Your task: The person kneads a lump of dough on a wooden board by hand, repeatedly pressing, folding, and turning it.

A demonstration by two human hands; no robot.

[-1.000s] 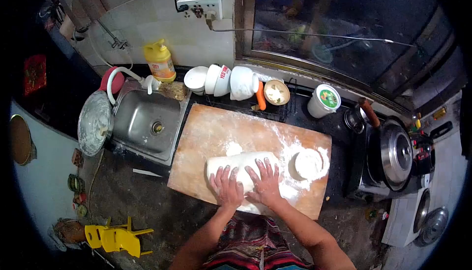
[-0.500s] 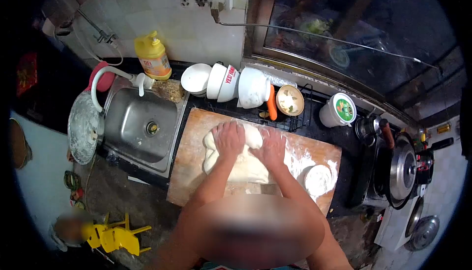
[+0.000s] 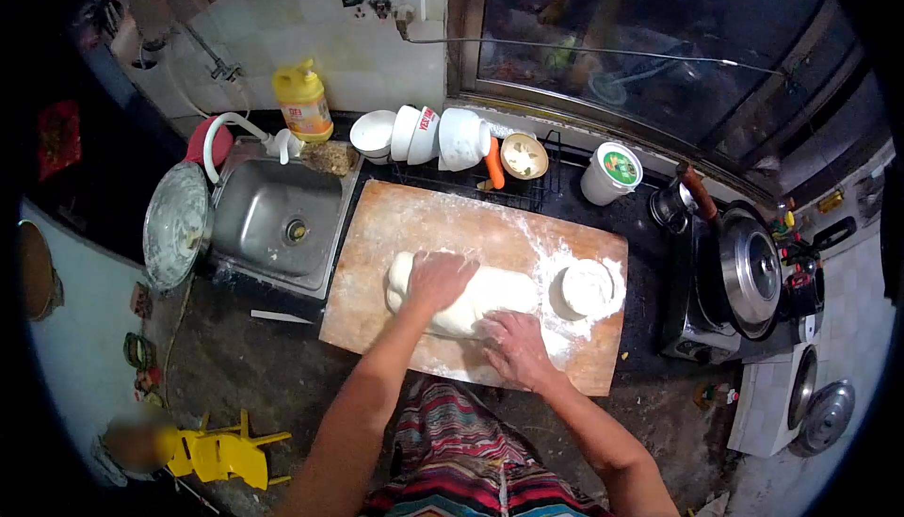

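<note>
A thick, pale roll of dough (image 3: 499, 289) lies across the floured wooden board (image 3: 405, 211). My left hand (image 3: 441, 279) rests on top of the dough near its left end, fingers pointing right and laid over it. At the dough's near right edge is my right hand (image 3: 513, 346), its fingers spread against the side, thumb low. Neither hand grips a separate object. A white round container of flour (image 3: 587, 288) stands on the board to the right, with loose flour scattered around it.
A steel sink (image 3: 273, 220) and floury metal basin (image 3: 177, 225) are at the left. White bowls (image 3: 374, 133), a carrot (image 3: 494, 163) and a lidded tub (image 3: 611, 174) line the back. A lidded pan (image 3: 750, 270) sits on the stove at right. Yellow chairs (image 3: 221, 453) stand lower left.
Both hands have come back from the dough's far edge toward me. The dough, earlier a wide mass folded at the far side, now forms a more compact roll. The camera view has shifted.
</note>
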